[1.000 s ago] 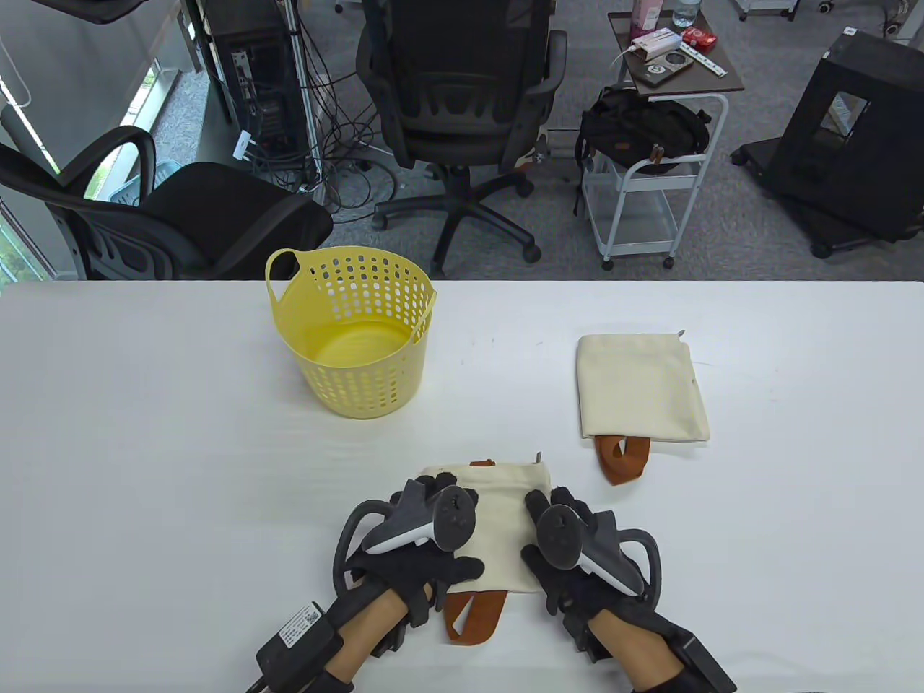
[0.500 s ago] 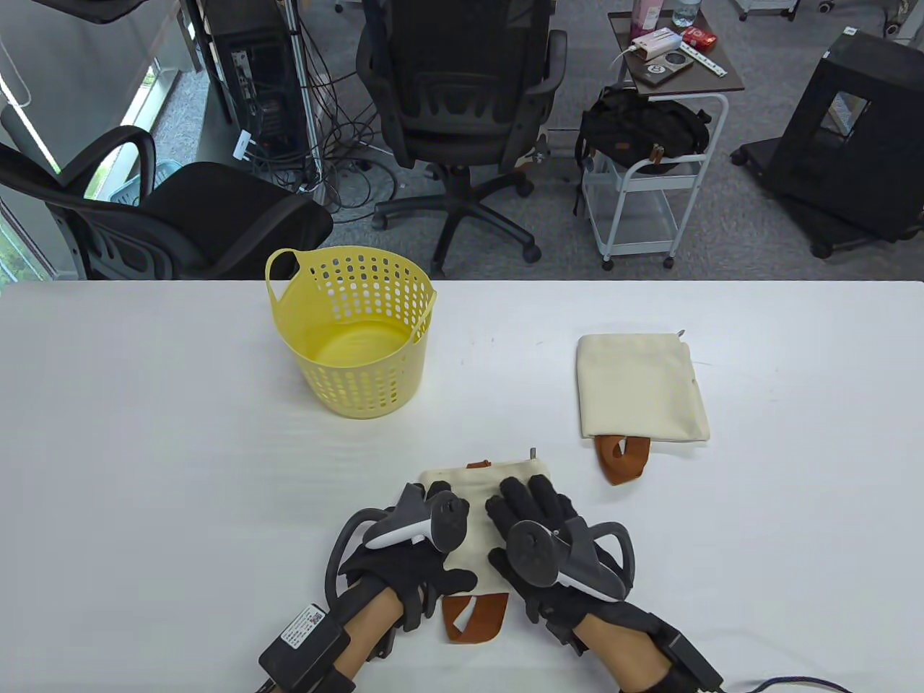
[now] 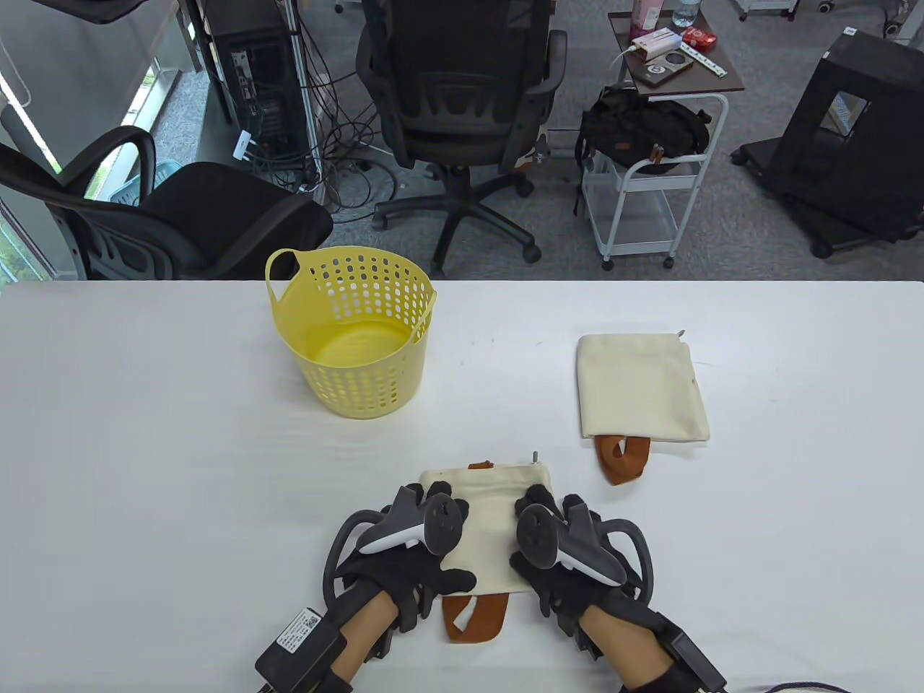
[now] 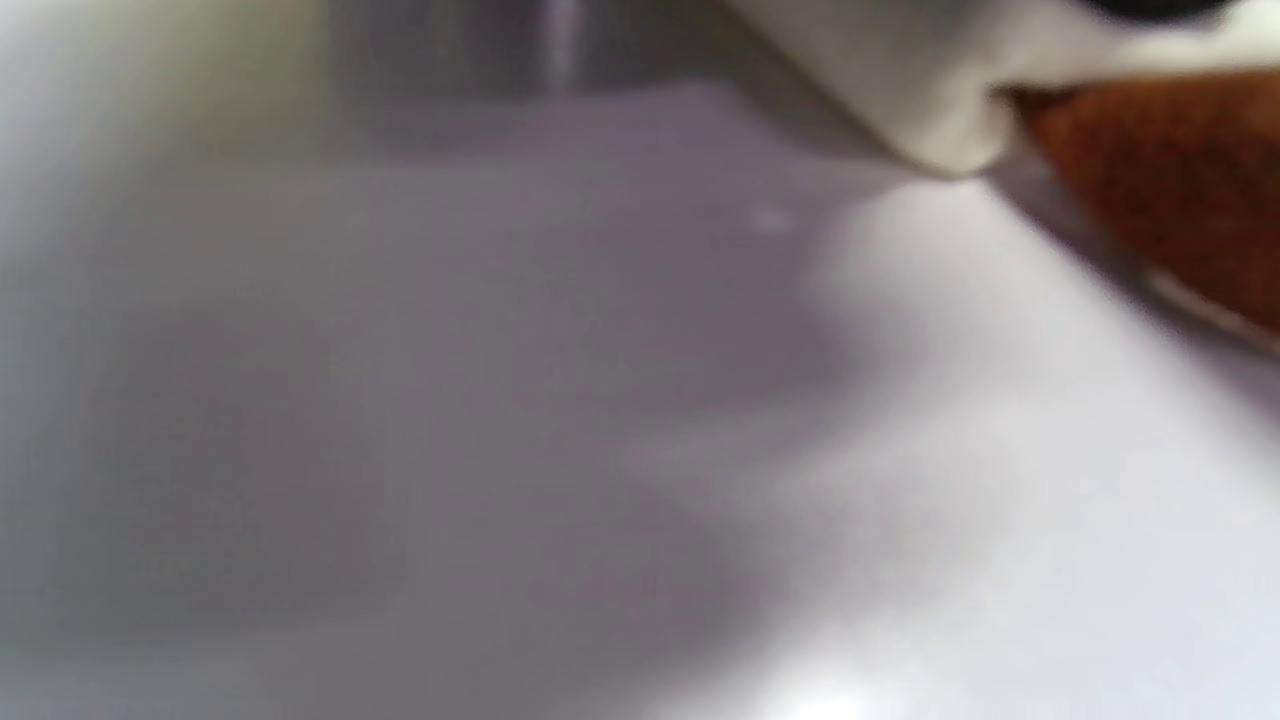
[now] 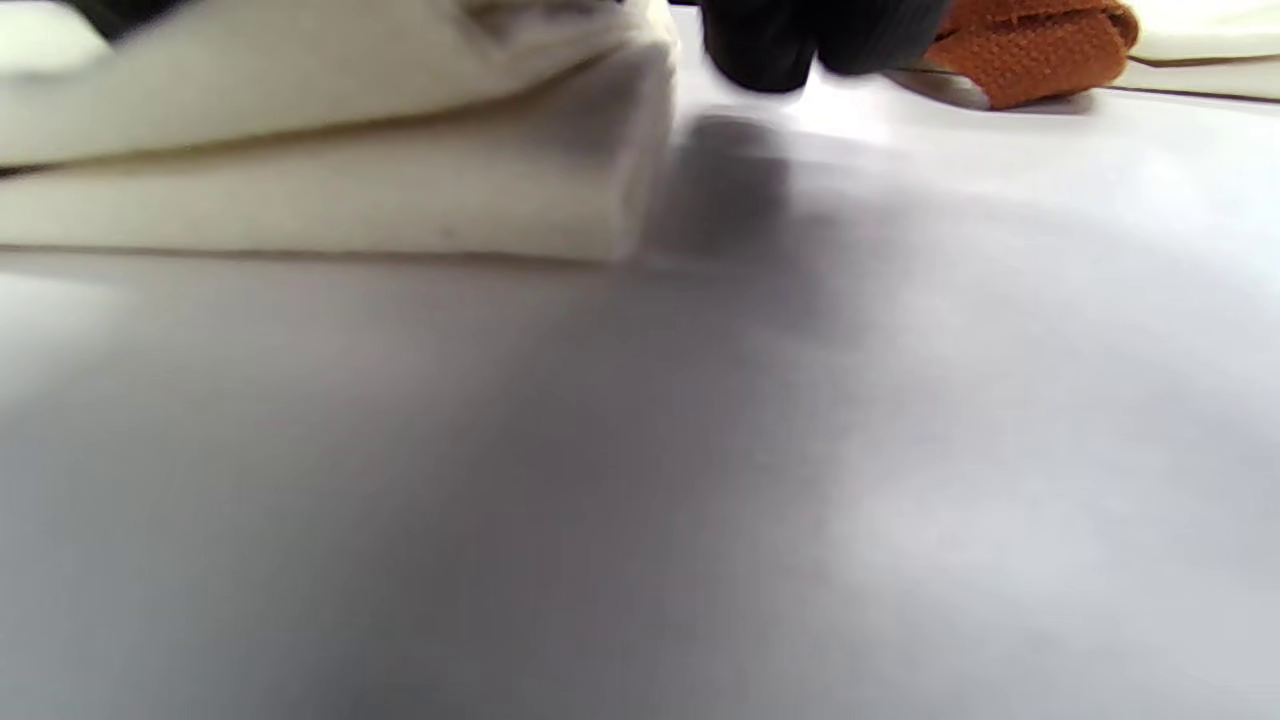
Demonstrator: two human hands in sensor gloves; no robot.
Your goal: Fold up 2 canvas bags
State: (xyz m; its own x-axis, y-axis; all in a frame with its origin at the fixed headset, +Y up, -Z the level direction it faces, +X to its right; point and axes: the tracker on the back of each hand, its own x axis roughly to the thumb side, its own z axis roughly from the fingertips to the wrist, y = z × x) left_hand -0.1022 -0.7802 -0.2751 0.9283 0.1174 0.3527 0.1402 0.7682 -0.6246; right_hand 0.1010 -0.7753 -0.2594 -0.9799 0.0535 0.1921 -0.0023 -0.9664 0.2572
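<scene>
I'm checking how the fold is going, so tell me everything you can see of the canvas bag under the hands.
The near bag is cream canvas, folded into a flat, roughly square packet lying on the white table near its front edge. A brown strap loop sticks out toward the person; another bit of brown and a small metal piece show at its far edge. The left hand rests on its left side, the right hand on its right. The right wrist view shows stacked layers at its edge.

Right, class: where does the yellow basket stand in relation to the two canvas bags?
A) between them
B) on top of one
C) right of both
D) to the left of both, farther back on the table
D: the yellow basket stands left of and behind both the near bag and the far bag.
</scene>
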